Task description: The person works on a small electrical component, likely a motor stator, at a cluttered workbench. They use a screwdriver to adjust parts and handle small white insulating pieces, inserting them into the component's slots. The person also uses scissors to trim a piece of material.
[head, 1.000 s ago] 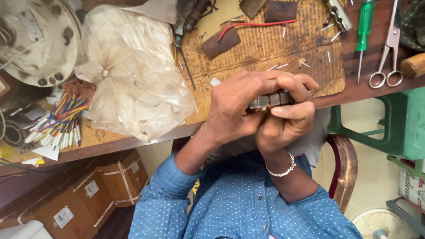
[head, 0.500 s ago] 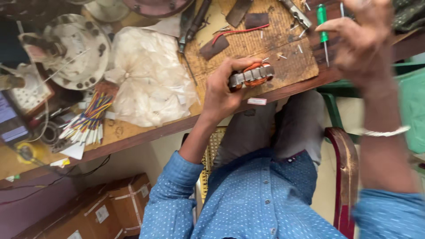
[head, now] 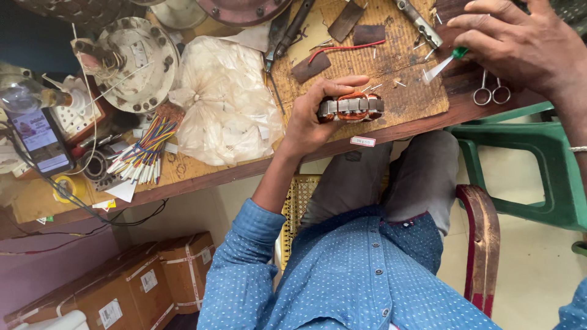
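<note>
The wooden counter (head: 202, 174) carries a brown work mat (head: 391, 67), a tied clear plastic bag (head: 223, 101), a round metal motor cover (head: 137, 64) and a bundle of coloured wires (head: 143, 153). Change since one second ago: both hands then enclosed the part together; the right hand (head: 526, 46) has now separated and moved to the far right edge of the counter — the part is supported by one hand only.

The left hand (head: 312, 116) has its grip closed on a motor stator (head: 351, 107) — a laminated steel ring with copper-coloured windings. Fingers pass over the top, the thumb sits beneath, and the stator projects to the right of the palm, just above the near edge of the mat.

The right hand's grip is closed on a green-handled screwdriver (head: 445, 63), pinched at the fingertips, well apart from the stator. A pair of scissors (head: 491, 91) lies just below that hand. Judged effect: a tool is being fetched while the stator is held ready.
</note>
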